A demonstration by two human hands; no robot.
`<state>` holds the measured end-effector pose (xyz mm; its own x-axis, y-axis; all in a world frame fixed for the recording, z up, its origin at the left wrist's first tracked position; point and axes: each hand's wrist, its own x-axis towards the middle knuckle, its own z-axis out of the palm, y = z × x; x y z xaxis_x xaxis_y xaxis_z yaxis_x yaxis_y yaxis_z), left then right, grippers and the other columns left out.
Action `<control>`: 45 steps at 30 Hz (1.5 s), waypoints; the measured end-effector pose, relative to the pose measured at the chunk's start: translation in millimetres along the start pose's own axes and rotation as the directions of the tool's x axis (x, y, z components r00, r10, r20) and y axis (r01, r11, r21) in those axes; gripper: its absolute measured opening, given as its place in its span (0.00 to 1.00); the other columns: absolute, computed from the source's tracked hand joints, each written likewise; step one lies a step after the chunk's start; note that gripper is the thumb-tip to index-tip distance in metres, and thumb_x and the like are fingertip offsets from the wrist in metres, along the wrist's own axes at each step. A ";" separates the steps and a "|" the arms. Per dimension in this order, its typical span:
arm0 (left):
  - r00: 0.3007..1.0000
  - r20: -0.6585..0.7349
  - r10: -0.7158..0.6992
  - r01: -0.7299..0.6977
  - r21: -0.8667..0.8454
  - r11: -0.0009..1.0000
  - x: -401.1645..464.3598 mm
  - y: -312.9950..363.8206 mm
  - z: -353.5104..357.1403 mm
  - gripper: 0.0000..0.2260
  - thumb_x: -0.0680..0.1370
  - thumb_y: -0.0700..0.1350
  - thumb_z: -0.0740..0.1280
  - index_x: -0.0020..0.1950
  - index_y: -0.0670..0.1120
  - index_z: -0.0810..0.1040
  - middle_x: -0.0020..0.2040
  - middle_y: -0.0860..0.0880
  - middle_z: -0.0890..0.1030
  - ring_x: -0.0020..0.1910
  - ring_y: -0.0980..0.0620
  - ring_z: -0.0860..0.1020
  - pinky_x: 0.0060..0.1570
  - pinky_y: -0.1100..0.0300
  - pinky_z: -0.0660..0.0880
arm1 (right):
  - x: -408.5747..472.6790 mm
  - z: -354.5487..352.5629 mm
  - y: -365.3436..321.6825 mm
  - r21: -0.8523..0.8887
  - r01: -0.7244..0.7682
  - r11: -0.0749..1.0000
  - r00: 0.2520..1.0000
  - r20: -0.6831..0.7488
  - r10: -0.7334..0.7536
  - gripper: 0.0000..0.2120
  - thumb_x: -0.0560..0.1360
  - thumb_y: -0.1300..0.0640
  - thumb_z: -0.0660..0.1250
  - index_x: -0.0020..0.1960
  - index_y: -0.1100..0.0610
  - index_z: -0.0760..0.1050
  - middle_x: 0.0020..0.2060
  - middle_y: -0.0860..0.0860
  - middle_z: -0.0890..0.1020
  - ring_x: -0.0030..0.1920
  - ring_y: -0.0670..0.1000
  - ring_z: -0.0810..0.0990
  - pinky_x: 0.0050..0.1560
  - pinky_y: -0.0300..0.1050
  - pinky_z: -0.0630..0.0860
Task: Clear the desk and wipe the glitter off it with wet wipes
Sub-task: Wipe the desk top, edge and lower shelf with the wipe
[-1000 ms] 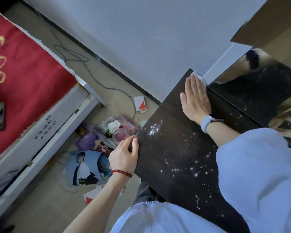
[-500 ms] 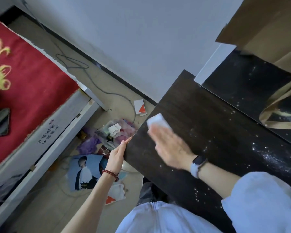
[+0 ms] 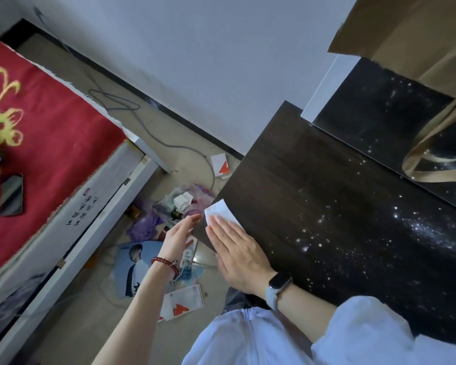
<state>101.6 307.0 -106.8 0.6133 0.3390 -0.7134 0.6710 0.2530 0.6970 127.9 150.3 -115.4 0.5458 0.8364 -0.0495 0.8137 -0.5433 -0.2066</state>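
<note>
Wet wipe (image 3: pixel 219 212): white, folded, lying at the left edge of the dark wood desk (image 3: pixel 313 206), one corner overhanging the edge. Right hand (image 3: pixel 237 255): flat, fingers straight and together, pressing the wipe against the desktop; not curled round it. Left hand (image 3: pixel 178 237): open, empty, palm turned toward the desk edge, just beside it and below the wipe. Glitter (image 3: pixel 416 230): scattered specks, densest on the right part of the desk, well apart from the wipe. Floor beneath left hand: plastic bag of rubbish (image 3: pixel 184 204), photo print (image 3: pixel 134 267).
</note>
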 end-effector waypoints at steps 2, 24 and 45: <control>0.998 0.011 0.066 -0.067 0.103 0.992 0.9 3.3 6.9 0.13 0.80 0.48 0.55 0.60 0.48 0.74 0.59 0.47 0.76 0.61 0.47 0.72 0.66 0.51 0.66 | -23.1 -4.4 22.7 -0.011 -0.061 0.998 0.998 0.017 0.061 0.24 0.77 0.53 0.49 0.71 0.62 0.60 0.70 0.58 0.65 0.72 0.55 0.60 0.69 0.51 0.56; 0.961 -0.085 0.264 -0.225 0.321 0.920 -5.7 -1.4 30.6 0.16 0.81 0.46 0.53 0.68 0.46 0.68 0.67 0.44 0.71 0.66 0.45 0.68 0.69 0.49 0.65 | -73.6 -16.2 111.3 -0.031 -0.337 0.941 0.935 -0.130 0.331 0.24 0.80 0.53 0.42 0.70 0.65 0.60 0.69 0.61 0.67 0.71 0.56 0.61 0.72 0.48 0.51; 0.824 -0.102 0.557 -0.217 0.851 0.478 -38.6 -12.5 88.7 0.24 0.76 0.50 0.52 0.71 0.47 0.61 0.75 0.43 0.58 0.74 0.42 0.53 0.69 0.35 0.45 | -224.3 -3.0 71.9 0.070 -0.772 0.632 0.626 -0.091 0.775 0.26 0.80 0.50 0.40 0.71 0.65 0.57 0.71 0.59 0.60 0.72 0.58 0.58 0.72 0.54 0.54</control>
<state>106.5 210.3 -94.4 0.8365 0.5131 -0.1923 0.5422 -0.7241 0.4263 64.7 -76.6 -116.2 0.9902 0.0957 -0.1018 0.0786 -0.9839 -0.1607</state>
